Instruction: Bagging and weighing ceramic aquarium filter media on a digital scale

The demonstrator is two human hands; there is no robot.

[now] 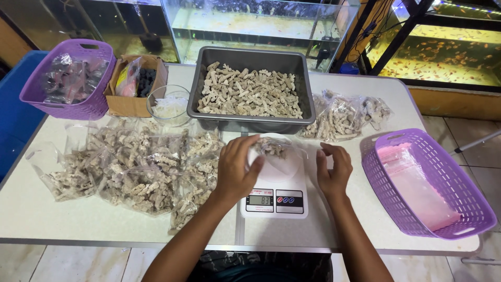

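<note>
A person stands at the near edge of a white table (pixel 62 219), both hands over a small white scale (pixel 275 196) that sits at the middle of that edge with its display facing them. On the scale's platform rests a clear bag (pixel 274 151) partly filled with pale, rough filter pieces; it appears to sit there so its weight shows on the display. The left hand (pixel 237 169) curls around the bag's left side, fingers bent and touching the plastic, as if to steady it. The right hand (pixel 334 169) hovers just right of the bag, fingers bent loosely; whether it touches the plastic cannot be told. Directly behind the scale, toward the far edge, one grey metal tray (pixel 248 57) holds a loose heap of the same pieces, within easy reach. Left of the scale lies a pile of filled bags (pixel 135 167), overlapping too much to count. Toward the far right, about three more filled bags (pixel 344 117) lie together. There are two purple baskets: one at the right edge (pixel 428 183) holds a stack of flat empty bags, one at the far left corner (pixel 68 78) holds dark bagged items. Beside that stand one cardboard box (pixel 133 86) and one glass bowl (pixel 169 104).
</note>
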